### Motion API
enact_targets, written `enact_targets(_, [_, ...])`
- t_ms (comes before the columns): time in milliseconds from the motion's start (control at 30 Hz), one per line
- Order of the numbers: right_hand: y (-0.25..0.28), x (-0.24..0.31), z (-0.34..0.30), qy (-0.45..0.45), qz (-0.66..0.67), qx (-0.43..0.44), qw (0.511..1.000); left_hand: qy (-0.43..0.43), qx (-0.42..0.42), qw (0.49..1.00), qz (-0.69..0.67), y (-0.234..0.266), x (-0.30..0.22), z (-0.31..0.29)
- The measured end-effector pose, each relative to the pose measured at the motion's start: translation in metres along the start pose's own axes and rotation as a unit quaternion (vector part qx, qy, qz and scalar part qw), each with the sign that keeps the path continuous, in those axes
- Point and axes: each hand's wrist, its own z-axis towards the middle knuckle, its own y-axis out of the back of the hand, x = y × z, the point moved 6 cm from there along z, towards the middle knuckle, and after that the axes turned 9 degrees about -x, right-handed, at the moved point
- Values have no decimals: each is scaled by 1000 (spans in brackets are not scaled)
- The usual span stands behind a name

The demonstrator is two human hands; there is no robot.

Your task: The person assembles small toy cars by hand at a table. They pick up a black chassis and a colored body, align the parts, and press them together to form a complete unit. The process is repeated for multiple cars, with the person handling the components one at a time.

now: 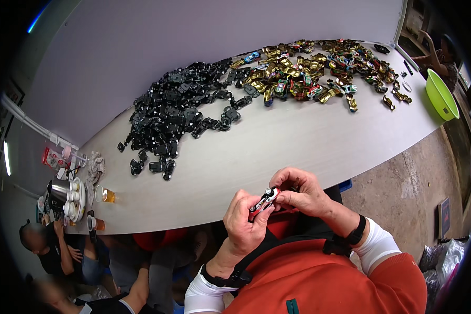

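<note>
1. Pale grey laminate bench (298, 141), long and broad, running from lower left to upper right, carrying everything below.
2. Heap of small black plastic toy-car chassis (178, 112), spread wide across the bench's middle-left, a few strays lying apart at its near edge.
3. Heap of gold, green and red toy-car bodies (319, 70), shiny, piled at the bench's far right, just beside the black heap.
4. Lime-green plastic basin (441, 95), tilted at the bench's right end, near another person's raised hand in the corner.
5. Steel kettle (59, 189) and a round tray of small white cups (74, 201), at the bench's left end, with two glasses of amber drink (108, 195) just beside them.
6. Right hand (301, 191), curled, fingertips pinched on the right end of the small car; black strap on the wrist, white sleeve under an orange vest.
7. Left hand (246, 220), closed round the car's other end, thumb pressed on top.
8. Small red and white toy car (264, 201), with a dark wheel showing at its upper end, held between both hands just off the bench's near edge, above the lap, well apart from both heaps.
</note>
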Motion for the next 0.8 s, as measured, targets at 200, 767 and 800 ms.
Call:
enact_targets(200, [-7,16,2,64,-85,20,994,20,9,1000,-10,2,0,2])
enact_targets(767, [-19,44,-8,343,-301,21,890,34,54,993,-95,-4,17,7])
enact_targets(800, [-20,46,-8,356,-299,27,885,115,45,978,-166,-4,20,8])
